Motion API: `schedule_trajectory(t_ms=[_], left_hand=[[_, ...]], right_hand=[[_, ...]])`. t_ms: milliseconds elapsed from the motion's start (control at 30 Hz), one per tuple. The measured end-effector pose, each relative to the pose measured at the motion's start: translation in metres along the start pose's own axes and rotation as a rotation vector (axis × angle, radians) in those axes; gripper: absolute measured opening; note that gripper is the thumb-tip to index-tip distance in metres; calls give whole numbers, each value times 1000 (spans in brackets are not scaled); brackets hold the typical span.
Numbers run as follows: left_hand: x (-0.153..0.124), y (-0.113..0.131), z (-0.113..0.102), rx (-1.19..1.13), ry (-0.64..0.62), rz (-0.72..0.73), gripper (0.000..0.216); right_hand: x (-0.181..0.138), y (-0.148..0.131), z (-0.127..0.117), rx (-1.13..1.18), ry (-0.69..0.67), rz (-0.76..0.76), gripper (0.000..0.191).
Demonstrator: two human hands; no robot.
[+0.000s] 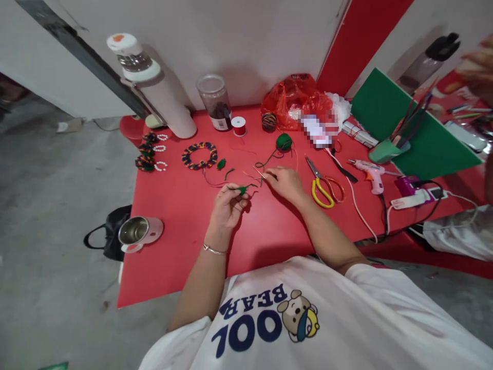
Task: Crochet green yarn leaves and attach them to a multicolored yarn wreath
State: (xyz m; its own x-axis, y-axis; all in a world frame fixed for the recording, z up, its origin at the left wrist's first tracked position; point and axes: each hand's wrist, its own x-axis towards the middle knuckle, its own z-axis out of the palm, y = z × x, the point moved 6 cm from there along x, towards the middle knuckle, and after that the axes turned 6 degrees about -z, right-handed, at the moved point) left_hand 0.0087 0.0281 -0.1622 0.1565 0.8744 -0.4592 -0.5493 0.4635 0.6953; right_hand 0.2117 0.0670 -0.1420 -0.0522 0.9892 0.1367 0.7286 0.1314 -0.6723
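My left hand [228, 206] is closed, pinching a small green crocheted leaf [242, 190] with a loose yarn tail pointing right. My right hand [284, 183] grips a thin metal tool [259, 171] that points left; its exact kind is too small to tell. Just beyond the hands lie a short piece of green yarn [229, 173] and a second green leaf [221, 164]. Further back sits a green yarn ball [284, 142], its strand trailing toward my right hand. A multicoloured braided ring [199, 155] lies to the left.
Yellow-and-orange-handled scissors [322, 186] and a pink glue gun [370, 174] with cables lie right. A steel mug [140, 232] stands near the left edge. Behind are a white bottle [162, 97], a jar [215, 103], a red spool [239, 126] and a red bag [288, 103]. Another person's hand [479, 67] shows right.
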Motion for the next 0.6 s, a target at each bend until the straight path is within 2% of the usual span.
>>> schedule_trajectory(t_ms=[133,233,300,367,433,600], left_hand=[[1,-2,0,17,6,-25,30],[1,-5,3,-7,-30,-34,32],[0,-7,6,-46,-46,-53,32],[-1,-9,9,-84,-57,-78,30],[-3,-8,10,-95,-45,-89,27],[-4,-4,7,-40,22,-40,29]], right_hand=[[-29,3,-42,-297,68,41,40],[-62,23,-78,-586,106,157,45],[-83,42,-94,-700,52,262,47],[-97,56,-99,-730,-12,303,50],[-103,62,-100,-734,-46,283,51],[-100,68,-105,-748,-57,313,60]])
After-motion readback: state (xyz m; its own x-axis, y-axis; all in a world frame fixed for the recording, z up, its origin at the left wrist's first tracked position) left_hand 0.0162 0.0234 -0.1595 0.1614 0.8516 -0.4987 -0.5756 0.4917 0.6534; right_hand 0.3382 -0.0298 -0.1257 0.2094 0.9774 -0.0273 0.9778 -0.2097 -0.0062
